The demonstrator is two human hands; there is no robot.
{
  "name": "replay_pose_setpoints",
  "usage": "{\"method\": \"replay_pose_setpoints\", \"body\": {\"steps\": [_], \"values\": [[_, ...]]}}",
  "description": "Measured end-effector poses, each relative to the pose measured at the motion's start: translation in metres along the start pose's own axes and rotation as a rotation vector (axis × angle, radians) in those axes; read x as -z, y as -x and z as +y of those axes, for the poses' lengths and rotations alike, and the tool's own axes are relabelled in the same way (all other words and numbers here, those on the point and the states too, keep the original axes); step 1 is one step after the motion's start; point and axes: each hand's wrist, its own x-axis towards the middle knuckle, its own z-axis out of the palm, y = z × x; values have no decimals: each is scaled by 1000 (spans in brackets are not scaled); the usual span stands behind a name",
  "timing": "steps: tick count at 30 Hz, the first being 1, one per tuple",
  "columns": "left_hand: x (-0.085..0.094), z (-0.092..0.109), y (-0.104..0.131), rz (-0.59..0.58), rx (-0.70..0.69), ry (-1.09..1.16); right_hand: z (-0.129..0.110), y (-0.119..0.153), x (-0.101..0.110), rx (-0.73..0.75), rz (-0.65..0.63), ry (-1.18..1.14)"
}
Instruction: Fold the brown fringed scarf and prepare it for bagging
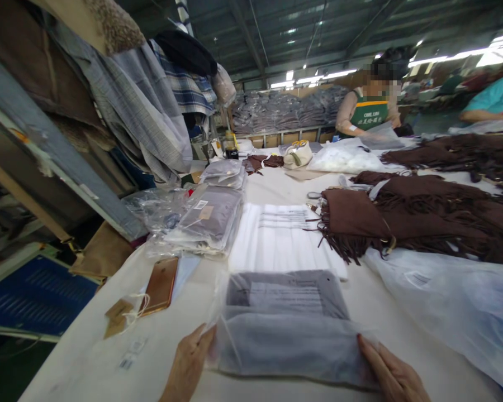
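With the left hand (190,357), bottom left of centre, keep the side edge of the frosted bag (293,346), bottom centre, level. Apply even tension across the film so it lies flat over the grey item (238,293) inside. Match height with the right hand (392,368), bottom right. Pose: left hand grips the left edge, fingers angled up and right; right hand grips the opposite edge, thumb uppermost, other fingers partly hidden.
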Motion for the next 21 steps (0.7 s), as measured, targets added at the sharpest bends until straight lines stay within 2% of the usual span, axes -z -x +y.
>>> {"method": "replay_pose_setpoints", "body": {"steps": [2, 5, 8, 10, 11, 13, 14, 15, 16, 18, 19, 21], "values": [[-13, 4, 1, 15, 5, -75, 5, -3, -12, -33, 105, 97], [-26, 3, 2, 66, -59, -304, 5, -4, -24, -43, 142, 228], [-27, -1, -2, 86, -164, -614, 3, -5, -29, -59, 115, 317], [-23, -1, -6, 85, -102, -671, 3, -5, -31, -63, 95, 355], [-20, 1, -7, 137, -53, -667, 3, -5, -31, -75, 77, 359], [-15, 10, -7, 381, -64, -622, 3, -5, -33, -131, 32, 333], [-14, 18, -5, 512, -157, -596, 2, -5, -33, -171, 16, 314], [-15, 27, -4, 598, -329, -573, 1, -5, -34, -210, 11, 297], [-17, 38, -2, 611, -555, -560, 0, -6, -34, -236, 20, 286], [-29, 62, -1, 446, -974, -570, -2, -8, -33, -240, 63, 276], [-37, 73, -3, 347, -1082, -599, -3, -9, -32, -233, 84, 268], [-53, 89, -10, 251, -1067, -682, -5, -11, -30, -197, 92, 233]]}}
